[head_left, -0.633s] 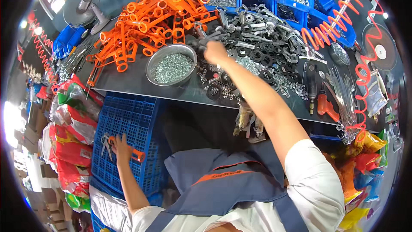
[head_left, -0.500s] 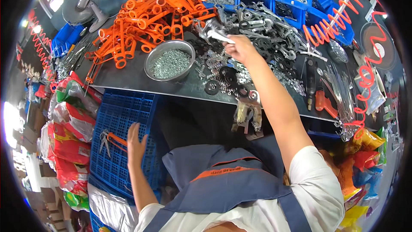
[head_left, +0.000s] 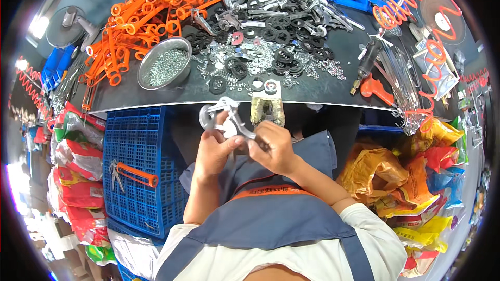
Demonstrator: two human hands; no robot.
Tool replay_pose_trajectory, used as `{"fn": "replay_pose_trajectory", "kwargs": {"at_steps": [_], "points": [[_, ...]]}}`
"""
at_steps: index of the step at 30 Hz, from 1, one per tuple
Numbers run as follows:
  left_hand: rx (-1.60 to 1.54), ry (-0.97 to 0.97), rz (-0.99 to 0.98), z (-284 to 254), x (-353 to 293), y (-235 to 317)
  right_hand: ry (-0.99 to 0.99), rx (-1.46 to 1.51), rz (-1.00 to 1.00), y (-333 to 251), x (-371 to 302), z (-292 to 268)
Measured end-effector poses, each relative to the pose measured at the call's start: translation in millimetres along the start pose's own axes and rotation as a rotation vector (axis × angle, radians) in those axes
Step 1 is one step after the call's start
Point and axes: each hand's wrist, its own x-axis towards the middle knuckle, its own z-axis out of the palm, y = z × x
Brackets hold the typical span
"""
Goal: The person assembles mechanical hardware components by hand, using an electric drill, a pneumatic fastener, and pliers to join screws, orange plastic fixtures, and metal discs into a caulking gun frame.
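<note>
Fingers of my left hand (head_left: 211,157) curl around a silver part (head_left: 236,119), thumb against it; those of my right hand (head_left: 276,148) are bent in at the end of its arm, though from here I cannot tell whether they grip it. Ahead of both spreads the table (head_left: 200,92). Left of them I see a blue crate (head_left: 133,145). Farther ahead and left lies the orange pile (head_left: 125,26), straight ahead the grey pile (head_left: 281,0), with the bowl (head_left: 182,76) nearer, ahead-left. Just ahead of the right fingers is a block (head_left: 258,112); beyond it, black rings (head_left: 283,56) and silver bits (head_left: 260,61).
</note>
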Motion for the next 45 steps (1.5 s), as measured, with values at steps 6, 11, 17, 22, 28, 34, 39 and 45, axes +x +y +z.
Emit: {"fn": "replay_pose_trajectory", "kwargs": {"at_steps": [6, 11, 17, 22, 28, 34, 39, 45], "points": [[1.234, 0.433, 0.871, 9, -11, -5, 0.021, -0.048, 0.035, 3, 1, 2], [0.736, 0.205, 0.506, 3, -8, -19, -0.158, 0.125, 0.005, 6, 10, -4], [0.271, -0.081, 0.083, -1, 0, -6, 0.281, -0.559, 0.453, 98, 34, -65], [0.137, -0.099, 0.021, 5, 6, 4, 0.343, -0.803, 0.256, 117, 39, -63], [0.332, 0.053, 0.153, 15, 11, -26, 0.121, 0.505, 0.717, 28, 27, -56], [0.416, 0.101, 0.277, 34, 1, -22, 0.053, 0.396, 0.561, 8, 14, -17], [0.478, 0.171, 0.318, 31, -7, -25, 0.118, 0.167, 0.384, 2, 9, -7], [0.346, 0.135, 0.257, 22, -8, -19, -0.009, 0.610, 0.728, 1, 17, -12]]}}
